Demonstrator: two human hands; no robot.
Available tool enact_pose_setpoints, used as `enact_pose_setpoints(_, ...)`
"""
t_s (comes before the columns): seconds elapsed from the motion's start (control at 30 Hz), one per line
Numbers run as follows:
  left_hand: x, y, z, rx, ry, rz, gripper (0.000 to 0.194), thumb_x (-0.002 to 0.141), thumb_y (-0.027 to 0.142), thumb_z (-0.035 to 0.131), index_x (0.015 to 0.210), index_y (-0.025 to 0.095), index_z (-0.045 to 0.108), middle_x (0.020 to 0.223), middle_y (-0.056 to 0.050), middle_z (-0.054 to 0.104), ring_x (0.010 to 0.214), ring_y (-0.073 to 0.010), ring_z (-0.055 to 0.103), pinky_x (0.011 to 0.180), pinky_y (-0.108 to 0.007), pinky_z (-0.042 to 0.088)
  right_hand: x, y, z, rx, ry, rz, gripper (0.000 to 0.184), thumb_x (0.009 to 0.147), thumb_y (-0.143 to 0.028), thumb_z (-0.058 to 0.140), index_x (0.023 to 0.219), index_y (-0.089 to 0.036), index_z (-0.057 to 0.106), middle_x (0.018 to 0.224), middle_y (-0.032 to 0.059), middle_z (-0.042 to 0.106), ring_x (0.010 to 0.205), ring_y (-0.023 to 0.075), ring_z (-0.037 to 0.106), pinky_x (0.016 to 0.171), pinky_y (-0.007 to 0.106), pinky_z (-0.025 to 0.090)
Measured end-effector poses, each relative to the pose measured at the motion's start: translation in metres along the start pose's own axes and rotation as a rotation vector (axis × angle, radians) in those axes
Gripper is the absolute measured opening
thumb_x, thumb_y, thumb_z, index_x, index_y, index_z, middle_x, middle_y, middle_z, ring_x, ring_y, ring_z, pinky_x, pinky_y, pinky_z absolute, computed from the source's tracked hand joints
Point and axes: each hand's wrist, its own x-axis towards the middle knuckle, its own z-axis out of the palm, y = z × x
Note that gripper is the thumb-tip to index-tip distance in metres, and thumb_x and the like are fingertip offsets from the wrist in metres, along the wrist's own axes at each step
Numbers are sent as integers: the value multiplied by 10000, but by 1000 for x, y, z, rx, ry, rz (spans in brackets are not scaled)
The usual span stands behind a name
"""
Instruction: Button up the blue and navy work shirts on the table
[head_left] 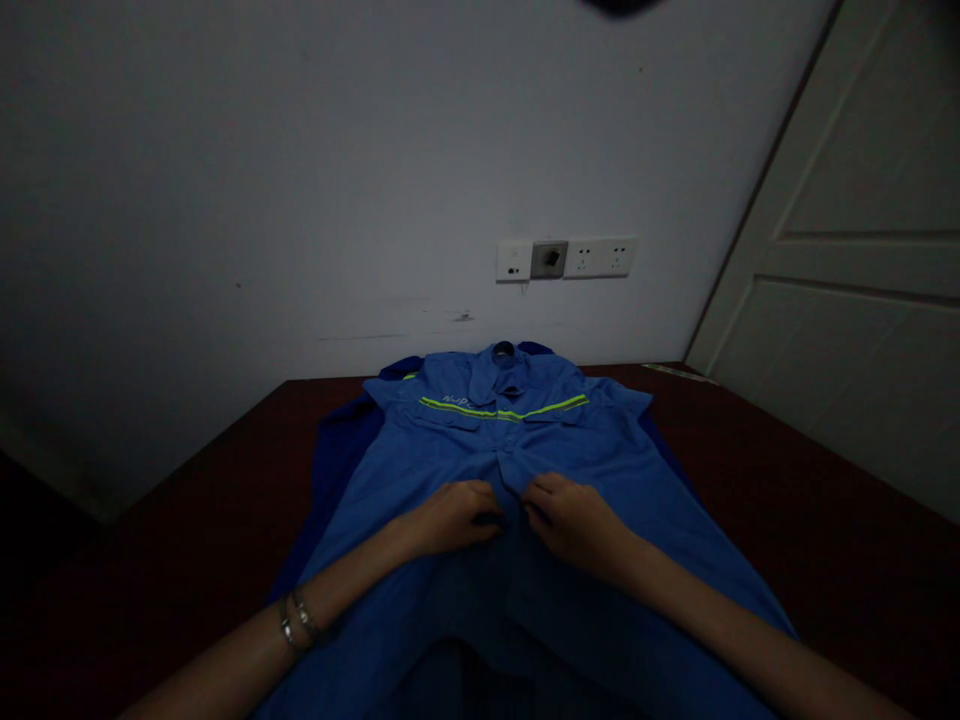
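A light blue work shirt (442,450) lies front up, with its collar towards the wall and a yellow-green stripe across the chest. At the middle of its front, my left hand (459,515) has its fingers curled on the left front edge. Opposite it, my right hand (574,520) pinches the right front edge, a small gap away from the left hand. Below my hands the two front panels hang apart, in shadow. The fingertips are partly hidden in the cloth, and any button between them cannot be made out.
Under the shirt, a darker blue garment (341,440) shows at the sides and collar. Both lie on a dark red-brown table (240,450) against a pale wall (337,180) with sockets (600,258). A panelled door (847,260) stands at the right.
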Motion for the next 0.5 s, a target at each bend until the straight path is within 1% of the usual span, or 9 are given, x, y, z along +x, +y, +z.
enact_pose_setpoints(0.07, 1, -1, 2, 5, -8, 9, 196, 750, 182, 559, 925, 197, 645, 896, -20, 616, 803, -123, 572, 704, -195, 418, -1, -2, 4, -4, -85, 61, 221, 825, -261, 430, 853, -181, 634, 849, 68, 622, 777, 177, 582, 645, 261, 427)
enact_pose_setpoints(0.1, 2, -1, 4, 13, -6, 11, 192, 754, 181, 554, 922, 198, 646, 886, -19, 615, 797, -121, 571, 700, -192, 416, -1, -3, 5, -11, -108, 87, 239, 824, -291, 431, 843, -176, 640, 845, 74, 627, 778, 186, 589, 646, 267, 426)
enact_pose_setpoints(0.3, 3, 1, 13, 81, 57, -8, 210, 752, 171, 532, 921, 209, 650, 879, -16, 613, 791, -125, 565, 662, -196, 406, 2, -11, 2, -60, -130, 180, 390, 812, -454, 401, 839, -164, 660, 864, 109, 635, 789, 224, 603, 641, 290, 427)
enact_pose_setpoints(0.4, 2, 1, 14, 81, 95, -16, 200, 751, 157, 519, 891, 197, 658, 837, -18, 617, 767, -123, 559, 655, -197, 400, 4, -16, -1, -86, -154, 191, 414, 791, -471, 407, 812, -148, 666, 882, 130, 625, 791, 235, 596, 640, 302, 432)
enact_pose_setpoints(0.5, 3, 0, 12, 5, 135, -27, 206, 730, 123, 520, 861, 183, 668, 793, -17, 624, 746, -115, 557, 670, -194, 399, 9, -15, -3, -86, -179, 183, 385, 754, -455, 438, 803, -145, 661, 914, 135, 611, 824, 251, 586, 632, 306, 437)
